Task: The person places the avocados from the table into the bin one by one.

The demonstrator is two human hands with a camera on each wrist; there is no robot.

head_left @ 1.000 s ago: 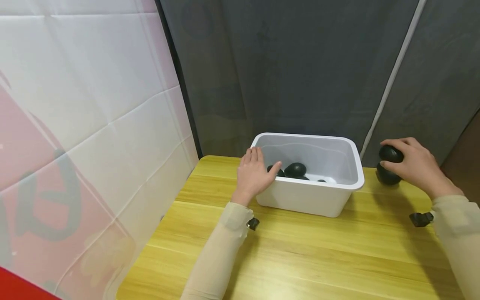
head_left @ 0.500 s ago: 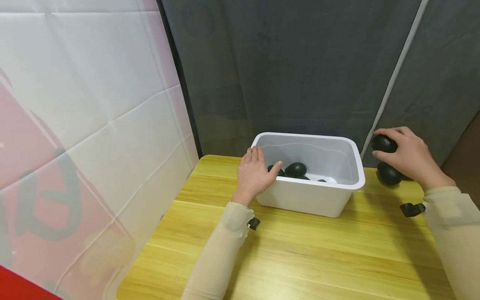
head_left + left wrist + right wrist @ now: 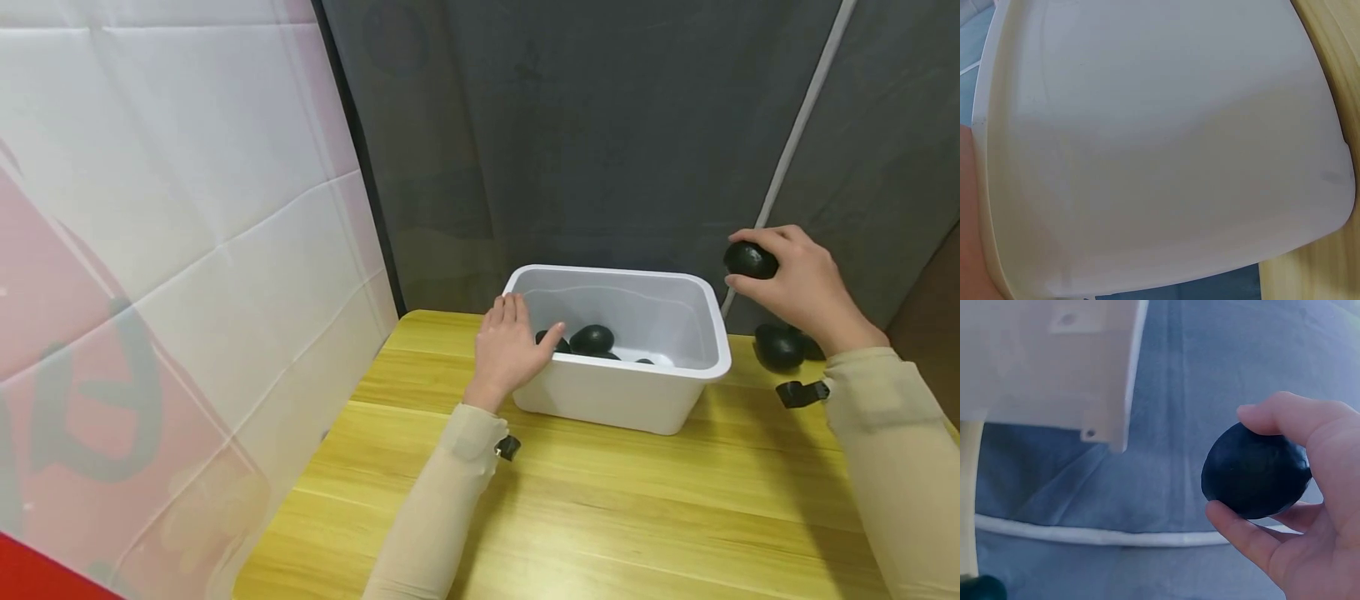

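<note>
A white plastic bin (image 3: 622,392) stands on the yellow wooden table (image 3: 600,517), with several dark round stones (image 3: 592,339) inside. My left hand (image 3: 510,346) rests on the bin's left front corner, thumb over the rim; the left wrist view shows only the bin's white wall (image 3: 1160,144). My right hand (image 3: 795,287) grips a dark stone (image 3: 749,261) in the air, above and just right of the bin's right rim. In the right wrist view the stone (image 3: 1254,472) sits between thumb and fingers, the bin's corner (image 3: 1054,362) at upper left.
Another dark stone (image 3: 780,347) lies on the table right of the bin, below my right hand. A grey curtain (image 3: 600,125) hangs behind the table. A white and pink banner (image 3: 165,250) closes the left side. The table's front half is bare wood.
My right hand has lifted its stone up and to the left, from beside the stone on the table to above the bin's right rim. The left hand and bin have not moved.
</note>
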